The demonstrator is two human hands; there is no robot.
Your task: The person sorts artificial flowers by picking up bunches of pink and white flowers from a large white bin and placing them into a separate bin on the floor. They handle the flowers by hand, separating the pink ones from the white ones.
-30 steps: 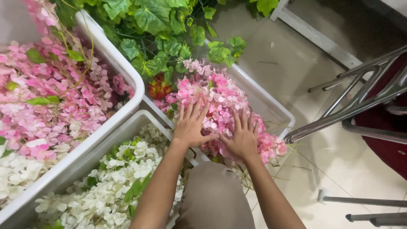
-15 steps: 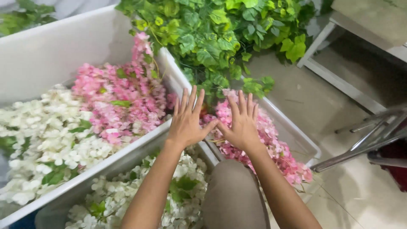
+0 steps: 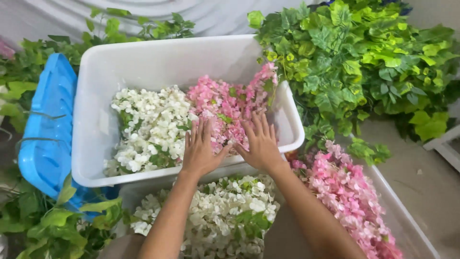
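Both hands are lying flat on the pink flowers [image 3: 230, 108] inside the big white tub [image 3: 143, 62]. The left hand [image 3: 201, 151] is pressing at the border where the white flowers [image 3: 148, 124] are meeting the pink ones, and the right hand [image 3: 261, 144] is resting just beside it, nearer to the tub's right wall. The fingers of each grip are spreading apart and pointing away from the person, clamping nothing. The pink heap is stretching from the palms toward the tub's far right corner.

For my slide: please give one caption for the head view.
Both hands, left hand and right hand, rest flat on pink flowers in a white tub.
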